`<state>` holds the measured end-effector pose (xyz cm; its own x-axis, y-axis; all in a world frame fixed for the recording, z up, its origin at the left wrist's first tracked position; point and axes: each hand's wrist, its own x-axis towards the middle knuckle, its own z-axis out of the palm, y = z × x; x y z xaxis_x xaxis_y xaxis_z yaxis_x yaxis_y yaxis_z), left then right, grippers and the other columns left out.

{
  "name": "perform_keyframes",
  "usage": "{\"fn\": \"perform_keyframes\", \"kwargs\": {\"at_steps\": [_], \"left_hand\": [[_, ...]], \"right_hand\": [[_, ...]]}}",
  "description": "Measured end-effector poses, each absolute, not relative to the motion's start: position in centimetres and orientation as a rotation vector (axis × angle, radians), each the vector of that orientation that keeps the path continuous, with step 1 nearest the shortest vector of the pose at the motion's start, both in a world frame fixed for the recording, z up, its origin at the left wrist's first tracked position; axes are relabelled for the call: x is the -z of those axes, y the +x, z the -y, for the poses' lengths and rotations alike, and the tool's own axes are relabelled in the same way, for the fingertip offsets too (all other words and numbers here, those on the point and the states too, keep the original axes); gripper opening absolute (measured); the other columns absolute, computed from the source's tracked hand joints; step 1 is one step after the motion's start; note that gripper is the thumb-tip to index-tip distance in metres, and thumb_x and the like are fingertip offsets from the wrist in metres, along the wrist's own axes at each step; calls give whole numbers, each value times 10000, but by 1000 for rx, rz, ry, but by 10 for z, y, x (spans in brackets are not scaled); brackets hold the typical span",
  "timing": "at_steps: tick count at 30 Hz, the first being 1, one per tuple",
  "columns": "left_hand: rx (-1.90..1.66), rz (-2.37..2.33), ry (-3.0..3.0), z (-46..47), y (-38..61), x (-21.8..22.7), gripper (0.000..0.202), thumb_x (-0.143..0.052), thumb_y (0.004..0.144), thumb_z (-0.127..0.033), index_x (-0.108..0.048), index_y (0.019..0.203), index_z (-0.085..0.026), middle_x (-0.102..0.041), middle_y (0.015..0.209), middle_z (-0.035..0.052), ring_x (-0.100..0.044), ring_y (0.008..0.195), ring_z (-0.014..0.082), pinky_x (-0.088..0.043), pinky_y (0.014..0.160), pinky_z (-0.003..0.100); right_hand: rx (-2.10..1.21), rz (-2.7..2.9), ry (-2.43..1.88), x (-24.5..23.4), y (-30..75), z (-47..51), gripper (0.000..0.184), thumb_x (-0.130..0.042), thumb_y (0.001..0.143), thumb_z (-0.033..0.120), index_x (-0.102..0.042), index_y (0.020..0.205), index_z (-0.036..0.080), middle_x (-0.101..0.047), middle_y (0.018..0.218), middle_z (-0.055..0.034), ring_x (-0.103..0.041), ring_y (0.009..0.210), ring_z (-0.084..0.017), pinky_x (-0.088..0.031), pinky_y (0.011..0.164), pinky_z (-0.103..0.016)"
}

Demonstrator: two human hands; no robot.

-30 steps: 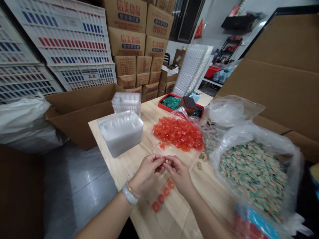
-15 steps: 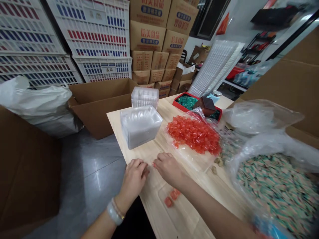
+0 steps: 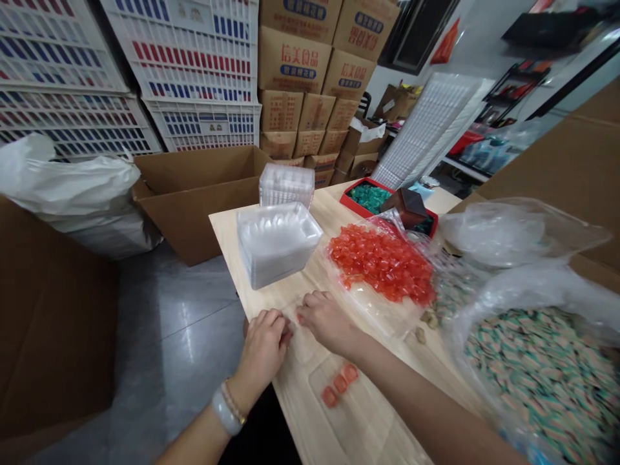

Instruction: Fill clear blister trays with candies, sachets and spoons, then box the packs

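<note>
My left hand [image 3: 267,341] is at the table's left edge, its fingers curled beside a clear plastic tray [image 3: 306,349]; what they grip, if anything, is hidden. Over the same tray is my right hand [image 3: 325,320], fingers bent down around a small red candy [image 3: 299,317] that shows at the fingertips. Nearer to me, a second clear tray [image 3: 317,374] holds a short row of three red candies [image 3: 340,383]. Beyond my right hand lies a heap of red wrapped candies [image 3: 382,261] on a clear plastic bag [image 3: 382,313].
Stacked clear trays [image 3: 278,248] stand at the table's far left. A red tray [image 3: 351,203] of green candies and a dark brown box [image 3: 405,206] sit behind the heap. On the right is a large bag of green-and-pink pieces [image 3: 542,368]. An open carton [image 3: 203,213] stands beyond the table.
Three red candies now show in the near tray, where two groups were partly covered by my right forearm. Both hands stay nearly in place; the view has shifted slightly.
</note>
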<state>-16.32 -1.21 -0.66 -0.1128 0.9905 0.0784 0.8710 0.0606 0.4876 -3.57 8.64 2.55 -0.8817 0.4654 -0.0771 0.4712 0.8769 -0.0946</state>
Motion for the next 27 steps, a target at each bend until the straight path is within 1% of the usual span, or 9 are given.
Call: {"fn": "perform_keyframes", "kwargs": {"at_steps": [5, 8, 11, 13, 18, 22, 24, 26, 27], "left_hand": [[-649, -2059, 1863, 12, -162, 6, 102, -480, 747, -168, -560, 806, -190, -530, 849, 30, -456, 842, 189, -362, 750, 342], [-682, -2062, 1846, 13, -162, 7, 102, -483, 743, -166, -560, 806, -190, -532, 848, 29, -455, 840, 187, -359, 752, 341], [-671, -2045, 1852, 12, -162, 6, 94, -482, 746, -165, -559, 795, -189, -529, 839, 25, -453, 835, 184, -359, 748, 334], [-664, -2033, 1856, 12, -162, 5, 93, -481, 747, -160, -559, 790, -188, -527, 832, 24, -453, 834, 182, -358, 747, 330], [-671, -2024, 1847, 11, -162, 4, 103, -479, 745, -151, -560, 796, -190, -532, 837, 24, -453, 842, 180, -353, 754, 331], [-641, -2024, 1854, 13, -163, 1, 117, -482, 739, -151, -564, 810, -195, -529, 853, 25, -455, 853, 183, -351, 759, 333], [-625, -2039, 1867, 17, -164, -2, 136, -504, 725, -163, -565, 841, -199, -526, 870, 28, -454, 863, 189, -347, 768, 342], [-651, -2075, 1877, 19, -164, -7, 199, -526, 716, -188, -557, 912, -209, -522, 910, 35, -448, 889, 200, -339, 782, 356], [-676, -2084, 1885, 19, -163, -9, 225, -524, 722, -200, -550, 945, -216, -520, 925, 39, -447, 896, 203, -338, 785, 359]], "right_hand": [[235, -3068, 800, -26, -28, -79, 142, -440, 823, 207, -578, 814, 178, -554, 795, -44, -450, 808, -166, -292, 739, -302], [173, -3110, 746, -25, -24, -76, 130, -468, 810, 230, -577, 852, 174, -553, 816, -52, -441, 837, -182, -288, 771, -325], [114, -3128, 698, -21, -25, -78, 143, -447, 820, 197, -586, 853, 181, -555, 813, -53, -435, 833, -183, -295, 753, -324], [132, -3133, 664, -20, -26, -83, 156, -439, 825, 190, -594, 842, 191, -561, 817, -46, -432, 835, -178, -301, 739, -316], [256, -3133, 666, -18, -28, -91, 122, -501, 797, 259, -612, 815, 212, -581, 862, -25, -431, 882, -174, -314, 771, -318], [275, -3151, 703, -18, -25, -89, 142, -523, 778, 252, -607, 887, 218, -576, 977, -35, -429, 955, -195, -293, 857, -365], [307, -3176, 761, -20, -19, -89, 233, -551, 752, 239, -574, 983, 211, -553, 1043, -49, -426, 988, -205, -293, 879, -378], [355, -3213, 924, -23, -10, -89, 340, -557, 743, 244, -520, 1078, 198, -531, 1075, -76, -429, 1003, -213, -321, 864, -379], [373, -3225, 1026, -24, -6, -88, 358, -545, 749, 247, -505, 1100, 191, -529, 1071, -89, -437, 998, -217, -338, 847, -381]]}}
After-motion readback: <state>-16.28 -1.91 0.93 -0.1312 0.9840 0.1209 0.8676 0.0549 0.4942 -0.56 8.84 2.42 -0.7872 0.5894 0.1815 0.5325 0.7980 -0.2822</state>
